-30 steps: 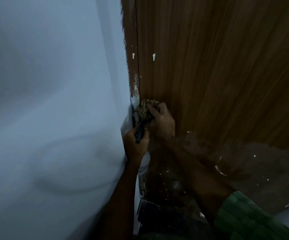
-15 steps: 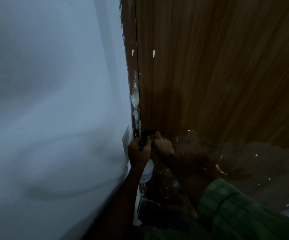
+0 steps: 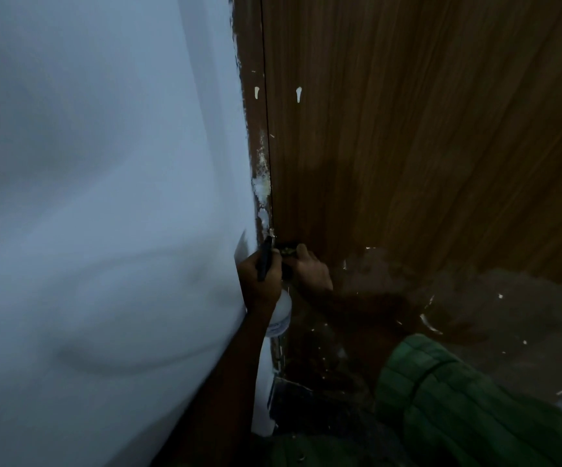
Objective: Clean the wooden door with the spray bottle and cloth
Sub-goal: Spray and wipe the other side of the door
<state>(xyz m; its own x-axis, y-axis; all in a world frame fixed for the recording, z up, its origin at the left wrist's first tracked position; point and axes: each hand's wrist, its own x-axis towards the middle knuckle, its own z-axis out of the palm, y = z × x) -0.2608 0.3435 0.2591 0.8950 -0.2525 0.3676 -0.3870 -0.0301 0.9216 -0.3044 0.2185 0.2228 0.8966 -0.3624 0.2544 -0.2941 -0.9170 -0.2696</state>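
The wall fills my view from 7 to 11 o'clock, the door from 12 to 4. At centre, my left hand grips the bottle by its neck, black trigger up. Just at its 3 o'clock, my right hand curls over the cloth, pressed against the door's edge

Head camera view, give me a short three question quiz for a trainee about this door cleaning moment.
1. True or false: the left hand holds the white plastic spray bottle.
2. Where does the right hand press the patterned cloth? A) white wall B) brown wooden door near its left edge C) floor
3. What colour is the right arm's quilted sleeve?

Key: 1 true; 2 B; 3 green.
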